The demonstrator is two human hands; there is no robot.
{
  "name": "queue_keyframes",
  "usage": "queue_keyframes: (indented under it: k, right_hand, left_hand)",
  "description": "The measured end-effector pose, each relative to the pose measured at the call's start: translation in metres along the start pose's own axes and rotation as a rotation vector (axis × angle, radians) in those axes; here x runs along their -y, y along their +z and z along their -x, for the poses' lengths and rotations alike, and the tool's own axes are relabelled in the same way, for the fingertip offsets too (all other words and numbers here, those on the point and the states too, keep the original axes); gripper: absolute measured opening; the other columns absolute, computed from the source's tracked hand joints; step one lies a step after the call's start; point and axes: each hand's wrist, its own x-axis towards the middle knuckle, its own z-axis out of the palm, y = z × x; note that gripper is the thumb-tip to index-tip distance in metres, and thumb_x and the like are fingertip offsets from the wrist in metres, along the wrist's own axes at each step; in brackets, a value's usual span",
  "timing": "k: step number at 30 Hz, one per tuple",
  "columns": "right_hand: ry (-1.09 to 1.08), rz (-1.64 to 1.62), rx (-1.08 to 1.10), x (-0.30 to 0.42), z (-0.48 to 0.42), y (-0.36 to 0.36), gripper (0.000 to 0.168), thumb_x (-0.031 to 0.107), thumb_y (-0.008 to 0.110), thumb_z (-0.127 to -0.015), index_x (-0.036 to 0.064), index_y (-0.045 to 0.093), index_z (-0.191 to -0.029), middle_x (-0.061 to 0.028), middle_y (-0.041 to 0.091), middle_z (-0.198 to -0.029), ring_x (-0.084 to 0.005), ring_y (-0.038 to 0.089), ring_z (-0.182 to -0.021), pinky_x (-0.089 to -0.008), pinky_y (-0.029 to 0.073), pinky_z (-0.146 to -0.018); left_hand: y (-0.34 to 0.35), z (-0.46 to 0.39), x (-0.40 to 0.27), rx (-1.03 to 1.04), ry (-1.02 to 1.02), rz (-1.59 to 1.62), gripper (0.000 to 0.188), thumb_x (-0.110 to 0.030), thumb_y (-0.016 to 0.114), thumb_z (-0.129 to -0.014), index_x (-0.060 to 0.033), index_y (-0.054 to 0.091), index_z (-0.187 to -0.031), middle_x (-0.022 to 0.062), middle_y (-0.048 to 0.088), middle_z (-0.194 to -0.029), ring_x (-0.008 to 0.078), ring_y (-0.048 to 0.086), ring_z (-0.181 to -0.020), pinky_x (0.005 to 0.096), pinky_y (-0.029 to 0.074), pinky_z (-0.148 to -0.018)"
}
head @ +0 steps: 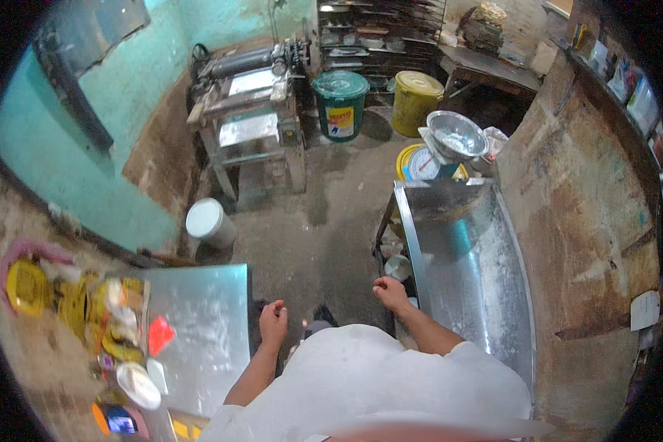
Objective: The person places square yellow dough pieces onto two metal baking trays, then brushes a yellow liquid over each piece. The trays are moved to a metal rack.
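My left hand (pixel 274 321) hangs beside the right edge of a metal-topped table (pixel 210 320), with nothing seen in its loosely bent fingers. Over the floor to the other side, my right hand (pixel 391 293) is apart from the near rim of a long metal trough table (pixel 475 287). Its fingers are curled loosely, and it too appears to hold nothing. White powder dusts the trough's surface. On the left table lies a red piece (pixel 160 335), perhaps a plastic scraper, near a pale, rounded container (pixel 138 385).
Ahead stands a roller machine (pixel 248 61) on a wooden frame. Near it are a green lidded bin (pixel 340 105), a yellow lidded bucket (pixel 416 102) and a white bucket (pixel 210 224). A dial scale (pixel 423 164) carries a metal bowl (pixel 457 135) beyond the trough.
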Motion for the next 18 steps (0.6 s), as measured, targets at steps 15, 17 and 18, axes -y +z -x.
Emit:
queue_keyframes:
  k: [15,17,18]
  right_hand:
    - [0.014,-0.208,-0.187,0.068,-0.304,-0.031,0.025,0.013,0.067,-0.087,0.000,0.067,-0.109,-0.0065,0.069,-0.084,-0.0117,0.064,-0.073,-0.0279,0.052,-0.067]
    - [-0.011,-0.240,-0.208,0.074,-0.364,-0.037,0.024,0.013,0.068,-0.087,0.001,0.067,-0.108,-0.0063,0.069,-0.085,-0.0110,0.064,-0.074,-0.0273,0.052,-0.068]
    - [0.062,-0.425,-0.148,0.069,-0.400,-0.043,0.025,0.014,0.068,-0.087,0.001,0.067,-0.109,-0.0065,0.070,-0.088,-0.0103,0.063,-0.077,-0.0275,0.052,-0.070]
  left_hand:
    - [0.086,-0.406,-0.010,0.312,-0.017,0.059,0.032,-0.022,0.066,-0.088,-0.0025,0.069,-0.113,0.0114,0.071,-0.106,0.0204,0.067,-0.094,0.0345,0.053,-0.082]
    - [0.097,-0.450,0.005,0.342,-0.231,0.045,0.031,-0.022,0.066,-0.088,-0.0025,0.069,-0.111,0.0106,0.071,-0.103,0.0195,0.067,-0.091,0.0345,0.054,-0.078]
    - [0.107,-0.469,0.011,0.362,-0.336,0.048,0.030,-0.022,0.065,-0.088,-0.0026,0.069,-0.110,0.0101,0.071,-0.102,0.0191,0.067,-0.089,0.0345,0.054,-0.076]
